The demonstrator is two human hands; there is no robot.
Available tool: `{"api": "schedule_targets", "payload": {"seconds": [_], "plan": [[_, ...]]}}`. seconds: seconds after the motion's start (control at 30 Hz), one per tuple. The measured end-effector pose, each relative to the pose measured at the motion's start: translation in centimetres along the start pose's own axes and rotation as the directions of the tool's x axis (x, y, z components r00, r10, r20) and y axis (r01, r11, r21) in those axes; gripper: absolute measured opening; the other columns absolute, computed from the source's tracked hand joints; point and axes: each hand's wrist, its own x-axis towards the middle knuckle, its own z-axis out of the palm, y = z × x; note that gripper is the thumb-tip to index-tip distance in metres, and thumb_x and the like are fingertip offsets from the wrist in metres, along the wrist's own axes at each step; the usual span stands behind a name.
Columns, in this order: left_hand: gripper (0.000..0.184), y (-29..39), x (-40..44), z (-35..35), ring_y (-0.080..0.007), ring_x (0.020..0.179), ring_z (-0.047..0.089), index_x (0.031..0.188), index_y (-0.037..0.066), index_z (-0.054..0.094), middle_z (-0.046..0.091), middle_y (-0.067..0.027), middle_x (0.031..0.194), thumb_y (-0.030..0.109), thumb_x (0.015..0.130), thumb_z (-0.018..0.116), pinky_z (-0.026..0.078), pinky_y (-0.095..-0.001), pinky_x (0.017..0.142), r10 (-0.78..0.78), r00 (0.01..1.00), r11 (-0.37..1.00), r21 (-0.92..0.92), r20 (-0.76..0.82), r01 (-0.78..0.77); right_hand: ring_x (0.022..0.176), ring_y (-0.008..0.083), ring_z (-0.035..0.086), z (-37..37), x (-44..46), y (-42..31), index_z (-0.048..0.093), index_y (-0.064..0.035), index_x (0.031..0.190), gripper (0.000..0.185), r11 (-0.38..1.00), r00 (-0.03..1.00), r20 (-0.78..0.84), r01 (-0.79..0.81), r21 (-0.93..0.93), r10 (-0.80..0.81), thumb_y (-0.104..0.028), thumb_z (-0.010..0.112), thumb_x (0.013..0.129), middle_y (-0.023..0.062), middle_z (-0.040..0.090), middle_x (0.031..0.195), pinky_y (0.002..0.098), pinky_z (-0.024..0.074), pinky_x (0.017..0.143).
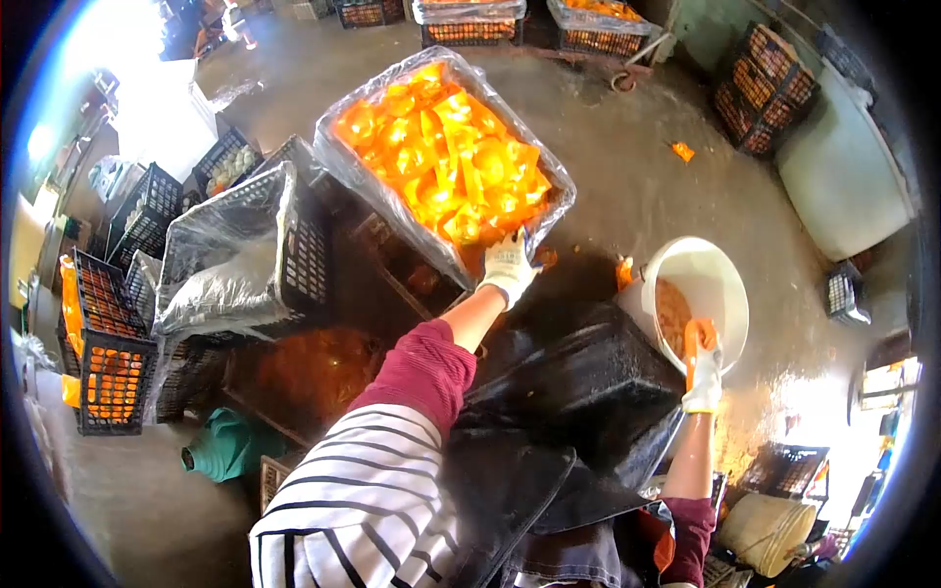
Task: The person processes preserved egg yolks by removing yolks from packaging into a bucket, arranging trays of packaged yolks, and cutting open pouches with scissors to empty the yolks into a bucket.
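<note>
My left hand [510,267], in a white work glove, reaches to the near edge of a plastic-lined crate [561,196] heaped with bright orange pumpkin pieces [446,147]. Its fingers look spread against the near pieces; the fingertips are partly hard to make out. In my gloved right hand [702,377] is a curved orange pumpkin piece [699,343], held at the near rim of a white bucket [725,284]. Brownish pulp [672,314] shows inside the tilted bucket.
A black plastic-covered form [578,382] lies between my arms. On the left stand a lined black crate [294,235] and a crate of orange pieces [113,363], near a green object [230,443]. More crates [765,88] line the wet floor's far side. A dirty bucket [765,529] is at lower right.
</note>
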Motion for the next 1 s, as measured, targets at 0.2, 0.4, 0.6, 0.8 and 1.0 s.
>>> {"api": "schedule_targets", "payload": {"seconds": [0.2,0.4,0.6,0.8,1.0], "plan": [[0.048,-1.8,3.4,2.4,-0.0296,0.088,0.061,0.125,0.010,0.046,0.062,-0.0150,0.097,0.022,0.080,0.058,0.049,-0.0394,0.076,-0.017,0.991,0.991,0.133,0.136,-0.001,0.081,0.0071,0.047,0.2,0.6,1.5,0.057,-0.0019,0.091,0.008,0.977,0.943,0.313,-0.166,0.134,0.117,-0.006,0.050,0.089,-0.0017,0.051,0.084,0.0190,0.0382,0.074],[0.033,-2.9,2.7,3.5,-0.0293,0.087,0.061,0.114,0.008,0.054,0.062,-0.0159,0.093,0.008,0.084,0.041,0.049,-0.0377,0.075,0.052,0.996,0.993,0.101,0.077,-0.060,0.072,0.0108,0.047,0.9,0.2,0.4,0.057,-0.0035,0.082,0.009,0.965,0.976,0.209,-0.011,-0.261,0.067,-0.011,0.052,0.084,0.0029,0.051,0.073,0.0261,0.0392,0.065],[0.045,-3.0,-0.4,1.9,-0.0288,0.086,0.060,0.123,0.007,0.047,0.062,-0.0146,0.092,0.007,0.078,0.050,0.049,-0.0355,0.076,0.097,0.989,0.966,0.229,0.109,-0.119,0.072,0.0117,0.048,-0.9,1.8,1.2,0.056,-0.0035,0.082,0.010,0.957,0.968,0.207,-0.078,-0.281,0.140,-0.012,0.052,0.085,0.0011,0.051,0.073,0.0256,0.0398,0.066],[0.041,-2.2,0.3,2.3,-0.0298,0.085,0.060,0.120,0.008,0.049,0.062,-0.0145,0.089,0.015,0.079,0.053,0.048,-0.0375,0.074,0.065,0.995,0.977,0.196,0.069,-0.078,0.092,0.0152,0.050,-2.1,8.6,1.4,0.055,-0.0037,0.112,0.032,0.913,0.859,0.350,-0.275,-0.301,0.374,-0.020,0.058,0.084,0.0062,0.058,0.105,0.0258,0.0400,0.079],[0.055,-0.9,-2.4,-1.2,-0.0354,0.094,0.056,0.127,0.009,0.043,0.056,-0.0206,0.109,0.036,0.081,0.058,0.044,-0.0395,0.084,0.085,0.993,0.996,-0.005,-0.087,-0.086,0.098,0.0269,0.055,0.1,11.8,1.2,0.057,-0.0051,0.107,0.030,0.418,0.891,0.338,0.195,-0.887,0.303,-0.025,0.051,0.085,0.0134,0.059,0.110,0.0336,0.0413,0.084]]}}
